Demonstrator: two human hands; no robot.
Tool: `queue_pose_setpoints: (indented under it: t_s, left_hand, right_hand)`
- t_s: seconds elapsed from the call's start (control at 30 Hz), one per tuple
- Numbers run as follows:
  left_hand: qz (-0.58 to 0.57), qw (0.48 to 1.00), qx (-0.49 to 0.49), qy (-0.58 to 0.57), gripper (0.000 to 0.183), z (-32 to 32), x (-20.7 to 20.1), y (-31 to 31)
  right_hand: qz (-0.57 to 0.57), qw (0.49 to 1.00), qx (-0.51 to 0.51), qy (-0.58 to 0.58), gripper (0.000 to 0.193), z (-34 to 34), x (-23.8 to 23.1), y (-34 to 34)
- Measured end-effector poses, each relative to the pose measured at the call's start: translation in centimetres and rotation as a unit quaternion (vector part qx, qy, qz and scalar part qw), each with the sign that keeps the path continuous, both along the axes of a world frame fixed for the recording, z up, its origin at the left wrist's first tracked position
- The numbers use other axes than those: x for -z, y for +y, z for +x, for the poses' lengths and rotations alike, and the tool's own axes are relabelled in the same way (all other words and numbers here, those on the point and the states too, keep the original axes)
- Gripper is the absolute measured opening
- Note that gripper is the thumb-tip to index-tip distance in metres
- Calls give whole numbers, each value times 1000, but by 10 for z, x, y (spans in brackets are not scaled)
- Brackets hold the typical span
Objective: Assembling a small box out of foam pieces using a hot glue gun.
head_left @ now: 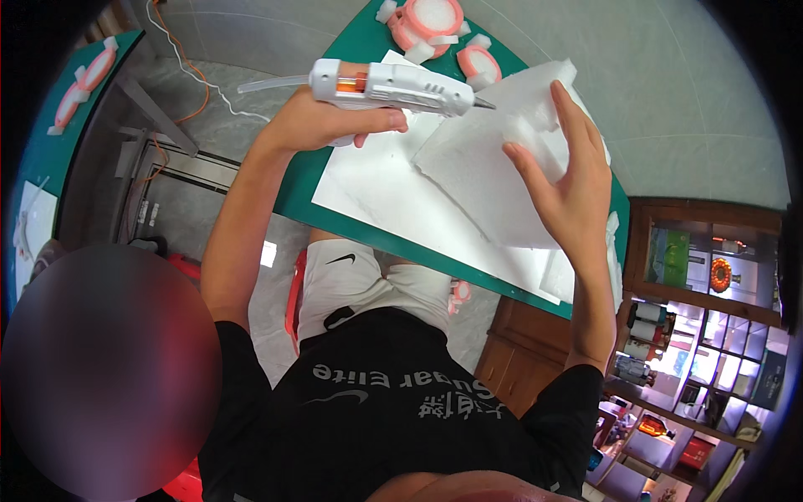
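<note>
My left hand [322, 121] is wrapped round the handle of a white hot glue gun [406, 89] with an orange window. A translucent glue stick [272, 83] sticks out of its back end. The metal nozzle points right, close to a white foam sheet [477, 171] that stands tilted over the table. On the sheet's right side, my right hand [577, 188] grips it, thumb and fingers apart around a raised white foam strip [535, 125]. Whether the nozzle touches the foam I cannot tell.
White paper [360, 188] covers part of the green tabletop [297, 188]. Pink round pieces with white foam blocks [427, 25] stand at the far edge. Another person [109, 368] is at the left, near a second green table [79, 109]. A wooden cabinet [640, 251] stands at the right.
</note>
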State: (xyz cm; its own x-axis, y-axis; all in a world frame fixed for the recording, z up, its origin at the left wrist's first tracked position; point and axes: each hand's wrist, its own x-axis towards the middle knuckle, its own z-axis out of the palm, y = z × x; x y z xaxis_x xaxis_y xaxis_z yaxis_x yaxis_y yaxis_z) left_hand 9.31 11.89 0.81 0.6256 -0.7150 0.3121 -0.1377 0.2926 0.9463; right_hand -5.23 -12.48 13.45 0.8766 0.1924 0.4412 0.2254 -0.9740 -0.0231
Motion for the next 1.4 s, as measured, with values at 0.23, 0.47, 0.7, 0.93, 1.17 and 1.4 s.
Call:
queue_pose_setpoints:
  t_s: [0.23,0.47,0.7,0.93,1.17,1.4]
  left_hand:
    - [49,999,19,-10,27,11,-1,-18]
    - [40,998,41,-38,21,12,-5,-17]
    - [1,997,13,-74,15,18,-13,-17]
    - [40,980,42,-190,18,20,-46,-8]
    - [92,954,2,-284,17,12,-75,-11]
    - [191,931,-22,-310,17,-2,-109,-2]
  right_hand:
    - [29,999,21,23,80,2,-3,-1]
    - [88,993,40,64,86,1,-5,7]
    - [80,996,21,33,84,2,-4,2]
    - [96,993,28,68,92,3,-7,1]
    - [149,981,31,121,81,-1,-28,20]
    - [83,993,-71,54,90,2,-8,-2]
